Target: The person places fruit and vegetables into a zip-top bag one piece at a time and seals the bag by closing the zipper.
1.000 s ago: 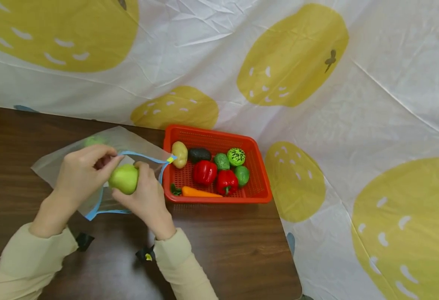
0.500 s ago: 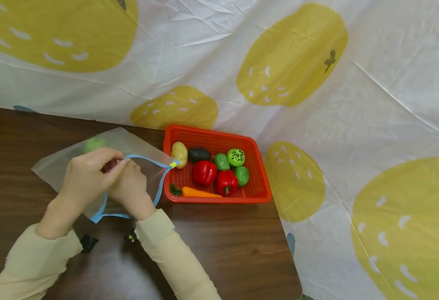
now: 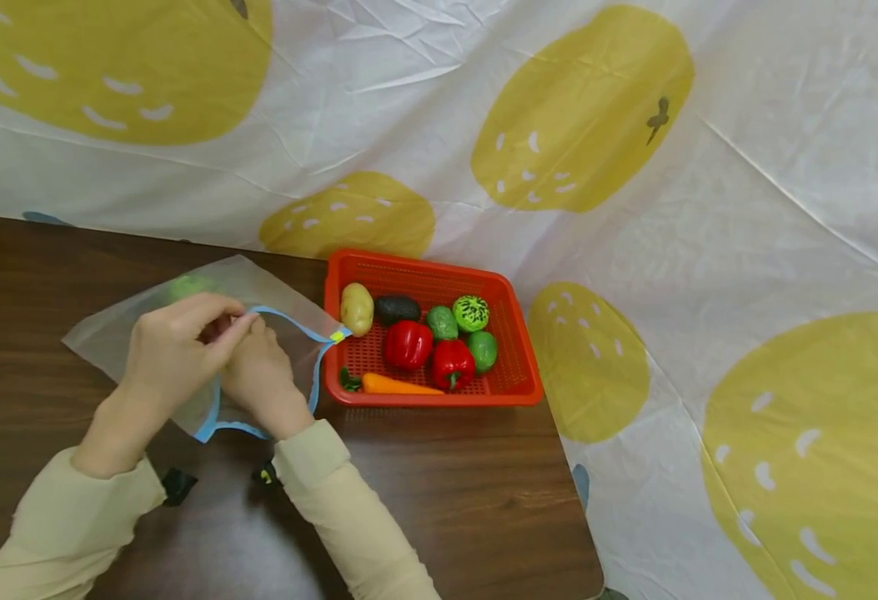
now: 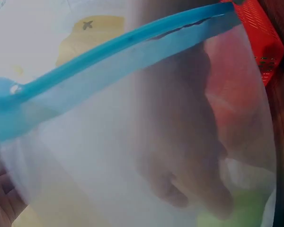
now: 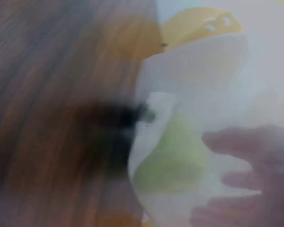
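Bag (image 4: 94, 156) left of basket (image 3: 439, 401) looks limp, light; best held by its rim (image 4: 119, 43), which left hand (image 3: 176, 342) pinches; right hand (image 3: 262, 375) inside, spread, empty.

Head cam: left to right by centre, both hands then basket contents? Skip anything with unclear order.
Left hand → right hand → potato → left red pepper → right red pepper → smooth green item at the right of the group.
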The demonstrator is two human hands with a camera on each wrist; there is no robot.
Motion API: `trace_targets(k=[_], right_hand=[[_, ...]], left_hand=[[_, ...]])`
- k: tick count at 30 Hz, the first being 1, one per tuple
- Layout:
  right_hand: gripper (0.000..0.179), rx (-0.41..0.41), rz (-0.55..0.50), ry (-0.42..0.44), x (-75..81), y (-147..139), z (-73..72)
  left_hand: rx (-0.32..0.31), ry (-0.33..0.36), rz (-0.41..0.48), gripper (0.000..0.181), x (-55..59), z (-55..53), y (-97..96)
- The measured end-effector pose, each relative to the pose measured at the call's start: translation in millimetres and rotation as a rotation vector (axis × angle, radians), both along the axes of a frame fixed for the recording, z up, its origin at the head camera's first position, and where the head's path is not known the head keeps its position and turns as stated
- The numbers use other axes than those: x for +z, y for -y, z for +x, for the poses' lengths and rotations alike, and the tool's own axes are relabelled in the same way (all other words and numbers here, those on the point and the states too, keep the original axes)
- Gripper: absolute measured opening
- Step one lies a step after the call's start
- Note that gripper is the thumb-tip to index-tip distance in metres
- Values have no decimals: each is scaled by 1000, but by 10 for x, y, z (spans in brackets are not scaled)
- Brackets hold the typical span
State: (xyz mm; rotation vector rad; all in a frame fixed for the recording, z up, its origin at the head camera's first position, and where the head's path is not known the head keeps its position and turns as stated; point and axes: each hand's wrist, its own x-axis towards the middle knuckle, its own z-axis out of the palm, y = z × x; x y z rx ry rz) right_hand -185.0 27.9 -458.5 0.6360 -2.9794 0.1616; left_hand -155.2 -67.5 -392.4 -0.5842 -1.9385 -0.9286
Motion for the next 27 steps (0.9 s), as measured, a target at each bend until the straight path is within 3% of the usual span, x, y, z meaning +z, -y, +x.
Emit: trace_targets(k=[3, 8, 11, 13, 17, 20, 23, 25, 27], right_hand=[[48, 140, -65, 26, 97, -151, 70], [43, 392, -239, 284, 402, -529, 247], [27, 463, -399, 404, 558, -818, 310], [18, 449, -548, 448, 636, -1031, 317], [7, 312, -885, 468, 756, -1434, 238], [7, 139, -1036, 423, 777, -1699, 74], [12, -110, -1011, 352, 723, -1923, -140], [13, -287, -917, 347, 695, -2022, -268], [16, -402, -761, 347, 649, -2084, -395]], left_hand=[[-3, -7, 26, 53, -1, -6, 6], [1, -17, 95, 54, 13, -41, 32], [8, -9, 109, 55, 37, -54, 56], [8, -2, 106, 55, 47, -58, 66], [14, -2, 104, 56, 47, -56, 59], [19, -9, 106, 58, 45, -51, 49], [13, -18, 102, 58, 43, -49, 43], [10, -20, 98, 58, 37, -49, 41], [7, -19, 94, 58, 28, -48, 43]])
